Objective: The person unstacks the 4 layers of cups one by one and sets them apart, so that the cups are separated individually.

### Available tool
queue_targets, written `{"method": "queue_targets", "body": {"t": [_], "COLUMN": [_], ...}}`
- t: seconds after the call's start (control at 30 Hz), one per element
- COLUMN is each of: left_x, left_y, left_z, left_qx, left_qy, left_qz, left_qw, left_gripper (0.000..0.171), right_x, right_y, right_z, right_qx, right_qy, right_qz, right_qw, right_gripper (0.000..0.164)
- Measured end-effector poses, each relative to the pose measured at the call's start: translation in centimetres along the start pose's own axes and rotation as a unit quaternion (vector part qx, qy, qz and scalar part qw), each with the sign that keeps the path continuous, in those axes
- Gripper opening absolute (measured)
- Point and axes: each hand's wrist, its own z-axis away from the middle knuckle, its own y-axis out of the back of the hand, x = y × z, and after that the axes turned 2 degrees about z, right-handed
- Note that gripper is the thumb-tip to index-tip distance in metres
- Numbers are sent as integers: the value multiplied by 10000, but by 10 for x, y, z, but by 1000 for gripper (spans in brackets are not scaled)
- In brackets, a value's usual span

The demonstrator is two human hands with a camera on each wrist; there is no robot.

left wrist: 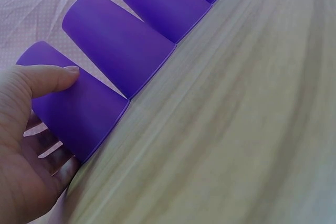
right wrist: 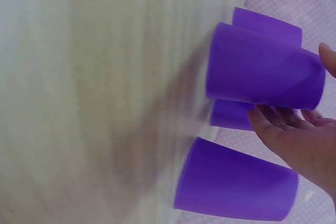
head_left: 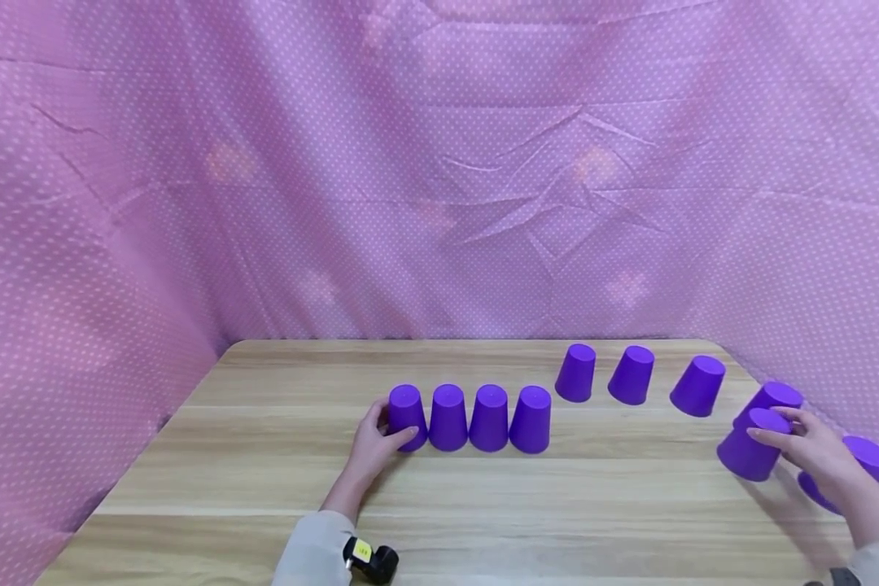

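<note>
Several purple cups stand upside down in a close row near the middle of the table (head_left: 557,521). My left hand (head_left: 373,446) grips the leftmost purple cup (left wrist: 79,103) of that row, thumb across its near side and fingers around its outer side. In the head view the rightmost cup (head_left: 531,419) of the row is close beside its neighbour. Over at the right, my right hand (head_left: 813,448) holds another upside-down purple cup (right wrist: 265,66) near its narrow end, thumb on one side and fingers on the other. That cup appears raised off the table.
Spaced-out upside-down purple cups curve along the back right, among them one cup (head_left: 575,373) at the back and another cup (head_left: 697,386) farther right. A cup (right wrist: 236,182) stands beside the right hand near the table's edge. Pink dotted cloth (head_left: 439,203) hangs behind.
</note>
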Motion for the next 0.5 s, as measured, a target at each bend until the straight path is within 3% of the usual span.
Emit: {"method": "queue_targets", "body": {"t": [0.37,0.5], "left_x": [-2,-2], "left_y": [0,0], "left_z": [0,1], "left_qx": [22,11], "left_qy": [22,-3], "left_qz": [4,-2], "left_qw": [10000,10000], "left_gripper": [60,60], "right_x": [24,-3], "right_y": [25,27], "right_z": [-43,-41], "right_qx": [327,403], "right_qy": [377,409], "right_qz": [92,23], "right_qw": [9987,9983], "right_gripper": [73,71]}}
